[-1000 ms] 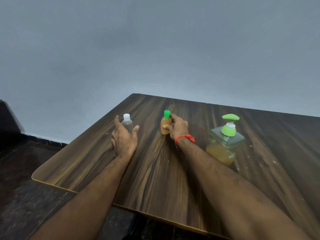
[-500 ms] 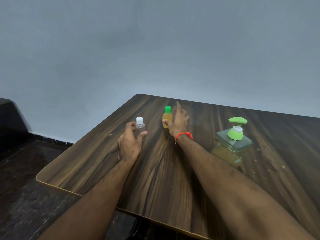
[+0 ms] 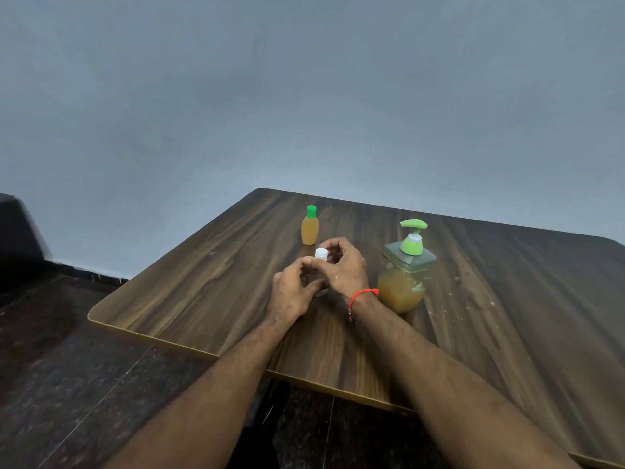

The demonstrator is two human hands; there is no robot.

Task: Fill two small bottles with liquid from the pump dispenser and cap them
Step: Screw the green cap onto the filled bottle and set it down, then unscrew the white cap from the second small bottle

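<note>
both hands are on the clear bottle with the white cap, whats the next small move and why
Probably twist off the white cap: the left hand grips the clear bottle, the right hand has fingers at the cap, and the bottle looks unfilled, while the green-capped bottle is already full.

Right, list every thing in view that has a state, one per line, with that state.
green-capped bottle: upright on the table, capped, filled with amber liquid, untouched.
clear bottle: held between both hands, white cap on; contents hidden.
pump dispenser: upright, roughly half full of amber liquid, pump head up, untouched.
left hand: grips the clear bottle's body.
right hand: fingers curled at the white cap.
</note>
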